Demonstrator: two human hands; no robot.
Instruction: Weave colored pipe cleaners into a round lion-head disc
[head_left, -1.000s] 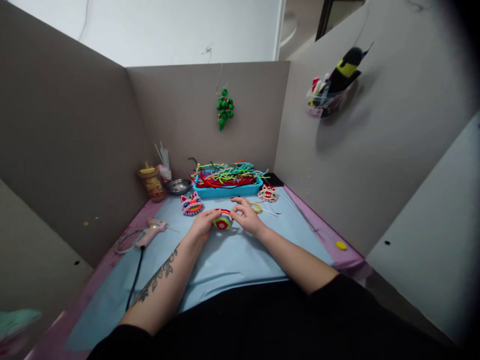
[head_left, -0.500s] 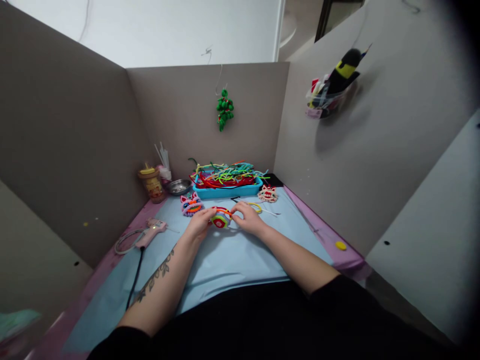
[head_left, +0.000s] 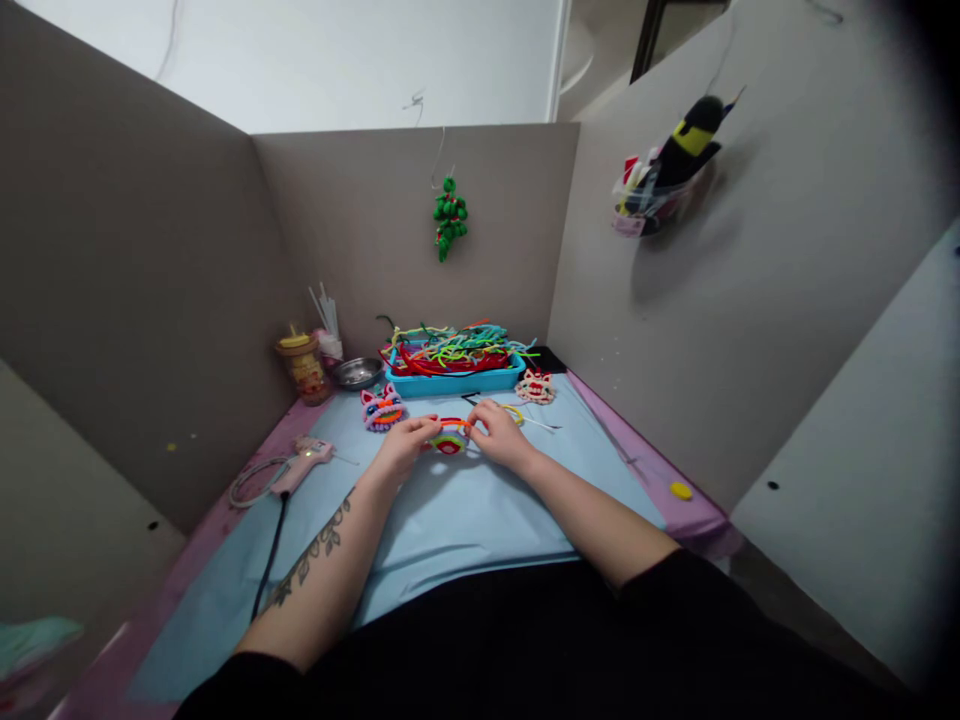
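Between my hands is a small round pipe-cleaner piece (head_left: 450,446) with a red centre, a yellow-green ring and a pale purple edge. An orange pipe cleaner (head_left: 454,424) runs across its top. My left hand (head_left: 406,446) is closed, pinching the piece at its left side. On the right, the fingertips of my right hand (head_left: 498,436) pinch the orange strip's end. Close to my left hand lies a purple pipe-cleaner animal face (head_left: 382,408) with an orange mouth. A cream and red face (head_left: 536,387) lies beyond my right hand, with a yellow loop (head_left: 515,414) partly behind that hand.
A blue tray (head_left: 457,383) heaped with coloured pipe cleaners stands at the back. Left of it are a metal bowl (head_left: 358,374) and a brown cup (head_left: 304,368). A pink glue gun (head_left: 304,465) with a black cord lies left. Grey partitions (head_left: 510,230) enclose the table.
The round piece has shifted slightly right and tipped, so less of its front shows. The orange strip now lies straighter across its top between my fingers.
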